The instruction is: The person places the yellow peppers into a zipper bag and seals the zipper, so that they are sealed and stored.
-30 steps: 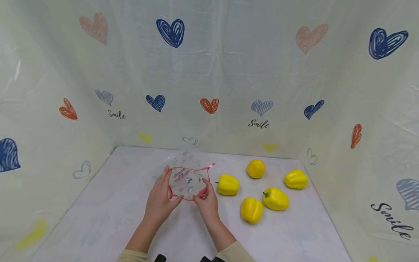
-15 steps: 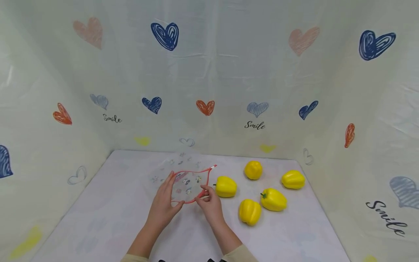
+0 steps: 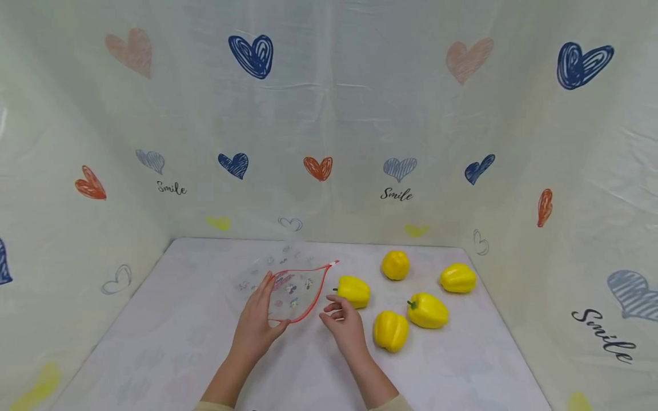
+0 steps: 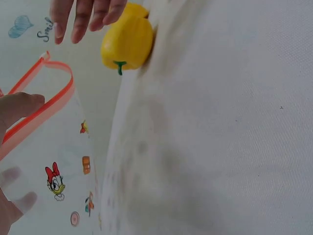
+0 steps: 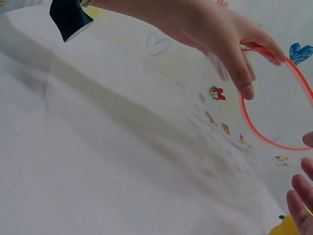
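A clear zip bag (image 3: 292, 290) with a red zip edge and small cartoon prints is held up above the table, its mouth spread wide. My left hand (image 3: 253, 319) holds it by the left side of the mouth. In the left wrist view a thumb (image 4: 25, 105) lies over the red zip edge (image 4: 36, 112), with other fingers dimly seen through the plastic. To the right of the bag is my right hand (image 3: 345, 325), fingers loosely bent and holding nothing. Just beyond it lies a yellow bell pepper (image 3: 354, 292), partly covered by that hand in the head view.
More yellow bell peppers lie on the right half of the table: one at the back (image 3: 395, 265), one far right (image 3: 458, 278), one in the middle (image 3: 429, 311) and one nearest me (image 3: 390, 331). Curtains with printed hearts (image 3: 318, 169) surround the white table (image 3: 175, 342).
My right hand has let go of the bag's red edge and moved right, towards the peppers. The left hand keeps its hold, and the bag's mouth has become more pointed at the right.
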A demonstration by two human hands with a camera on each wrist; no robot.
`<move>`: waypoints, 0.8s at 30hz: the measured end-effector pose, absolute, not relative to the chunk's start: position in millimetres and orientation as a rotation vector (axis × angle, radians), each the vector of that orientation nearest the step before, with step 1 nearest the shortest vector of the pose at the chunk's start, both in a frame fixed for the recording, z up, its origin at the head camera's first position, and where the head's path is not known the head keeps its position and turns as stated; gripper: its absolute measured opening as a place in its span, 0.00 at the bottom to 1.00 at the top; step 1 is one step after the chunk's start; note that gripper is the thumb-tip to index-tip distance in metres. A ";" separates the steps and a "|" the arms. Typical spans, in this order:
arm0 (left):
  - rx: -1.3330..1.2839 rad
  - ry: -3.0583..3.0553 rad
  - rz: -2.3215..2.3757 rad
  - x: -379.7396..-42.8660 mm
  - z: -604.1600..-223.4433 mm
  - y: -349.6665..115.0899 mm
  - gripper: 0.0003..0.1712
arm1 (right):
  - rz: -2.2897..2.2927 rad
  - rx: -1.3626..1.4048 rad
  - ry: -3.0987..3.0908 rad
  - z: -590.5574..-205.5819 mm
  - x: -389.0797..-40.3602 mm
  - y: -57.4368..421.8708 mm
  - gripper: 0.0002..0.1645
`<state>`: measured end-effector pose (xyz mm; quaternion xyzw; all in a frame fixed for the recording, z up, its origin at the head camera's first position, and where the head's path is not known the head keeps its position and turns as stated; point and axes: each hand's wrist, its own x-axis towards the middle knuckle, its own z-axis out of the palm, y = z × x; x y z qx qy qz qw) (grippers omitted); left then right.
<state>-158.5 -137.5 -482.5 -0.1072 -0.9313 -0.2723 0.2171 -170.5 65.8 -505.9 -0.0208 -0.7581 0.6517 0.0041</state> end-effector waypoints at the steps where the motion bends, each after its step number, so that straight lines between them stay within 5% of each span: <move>1: -0.298 -2.580 -0.752 -158.8 -483.0 -137.7 0.64 | 2.035 -0.060 -2.368 -505.0 -169.1 68.6 0.25; 24: -0.291 -2.618 -0.752 -162.9 -484.3 -140.3 0.66 | 1.764 -0.144 -2.395 -491.2 -137.0 128.2 0.24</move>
